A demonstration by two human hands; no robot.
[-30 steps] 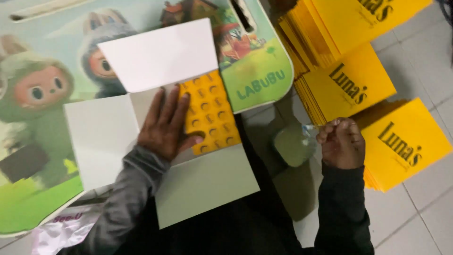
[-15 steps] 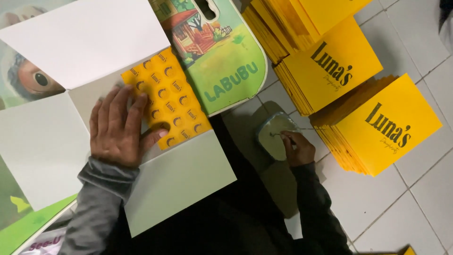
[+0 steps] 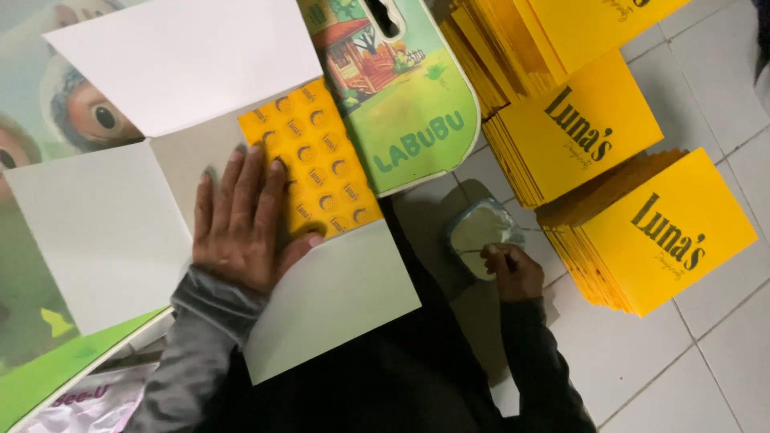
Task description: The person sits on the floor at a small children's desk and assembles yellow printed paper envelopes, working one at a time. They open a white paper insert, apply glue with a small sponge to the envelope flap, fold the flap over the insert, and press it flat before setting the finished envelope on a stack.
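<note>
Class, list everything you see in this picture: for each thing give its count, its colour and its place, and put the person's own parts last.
Unfolded cardboard sheet: one, white and grey, flat on the table under the left hand.
Patterned panel: one, yellow-orange, in the middle of the sheet.
Cartoon-print table: one, green with pictures, upper left.
Stacks of flat folded boxes: three in view, yellow with dark lettering, on the floor at right.
Small tub: one, bluish with pale paste, on the floor beside the table.
Floor tiles: many, white, lower right.
Plastic bag: one, pinkish, bottom left.
Left hand: flat on the sheet, fingers touching the panel.
Right hand: at the tub; its grip is unclear.
</note>
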